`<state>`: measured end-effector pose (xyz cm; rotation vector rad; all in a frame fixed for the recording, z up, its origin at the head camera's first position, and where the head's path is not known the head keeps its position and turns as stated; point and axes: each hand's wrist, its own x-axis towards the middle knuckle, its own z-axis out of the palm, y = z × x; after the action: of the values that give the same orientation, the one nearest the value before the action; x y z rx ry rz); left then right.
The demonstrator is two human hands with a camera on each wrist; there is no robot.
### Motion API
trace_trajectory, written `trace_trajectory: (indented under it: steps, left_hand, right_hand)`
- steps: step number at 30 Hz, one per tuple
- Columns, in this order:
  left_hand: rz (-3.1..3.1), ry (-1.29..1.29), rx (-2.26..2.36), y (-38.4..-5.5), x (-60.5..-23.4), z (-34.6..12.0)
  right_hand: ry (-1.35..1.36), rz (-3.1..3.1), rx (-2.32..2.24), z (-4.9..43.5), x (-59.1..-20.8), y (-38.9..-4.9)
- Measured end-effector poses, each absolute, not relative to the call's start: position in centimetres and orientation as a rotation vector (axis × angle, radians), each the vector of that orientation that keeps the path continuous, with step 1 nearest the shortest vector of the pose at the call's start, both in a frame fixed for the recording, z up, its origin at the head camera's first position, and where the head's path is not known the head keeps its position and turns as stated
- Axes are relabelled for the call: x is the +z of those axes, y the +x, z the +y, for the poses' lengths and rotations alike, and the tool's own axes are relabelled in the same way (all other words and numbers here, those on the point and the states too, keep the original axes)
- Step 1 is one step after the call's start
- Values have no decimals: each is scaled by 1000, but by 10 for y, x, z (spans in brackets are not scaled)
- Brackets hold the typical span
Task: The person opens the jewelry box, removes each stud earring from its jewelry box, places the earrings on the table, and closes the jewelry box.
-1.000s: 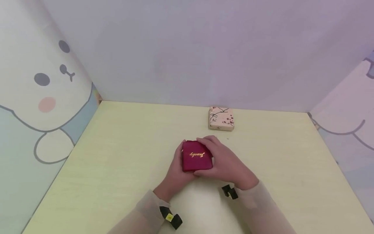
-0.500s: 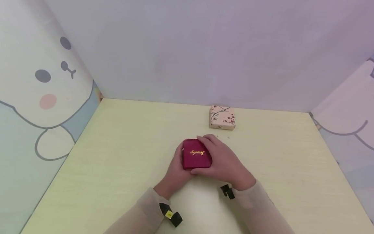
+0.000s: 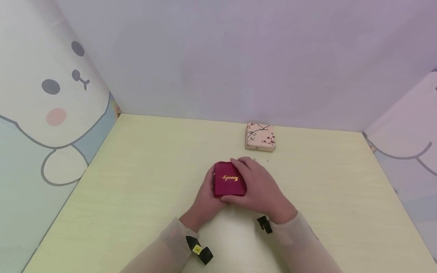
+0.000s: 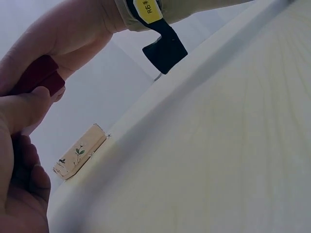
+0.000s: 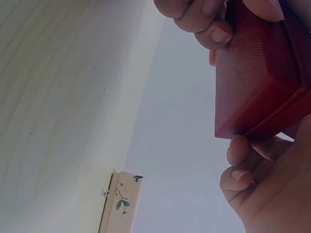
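Left hand [image 3: 205,195]: extended from near left, grip curled round the left side of a red box [image 3: 228,185]. Red box: between both hands, above the tabletop [image 3: 153,159], lid down, gold-lettered, contents hidden. Right hand [image 3: 262,189]: angled inward, grip clasping the right side. Floral box [image 3: 260,137]: far, on the tabletop, contents hidden.

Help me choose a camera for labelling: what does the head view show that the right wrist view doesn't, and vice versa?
Only the head view shows gold "Jewelry" lettering on the red jewelry box, black wrist straps and a cartoon face.

Only the right wrist view shows green leaves on the floral box.

Both show the two boxes, left grip, right grip and tabletop.
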<state>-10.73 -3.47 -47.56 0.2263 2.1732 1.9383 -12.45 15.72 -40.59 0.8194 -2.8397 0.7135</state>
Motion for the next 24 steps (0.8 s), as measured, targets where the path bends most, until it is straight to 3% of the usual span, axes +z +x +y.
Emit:
trace_trajectory:
  steps: [24]
  left_hand:
    - [2171, 250, 1925, -109, -476, -37]
  right_hand:
    - [824, -2783, 711, 155, -409, -125]
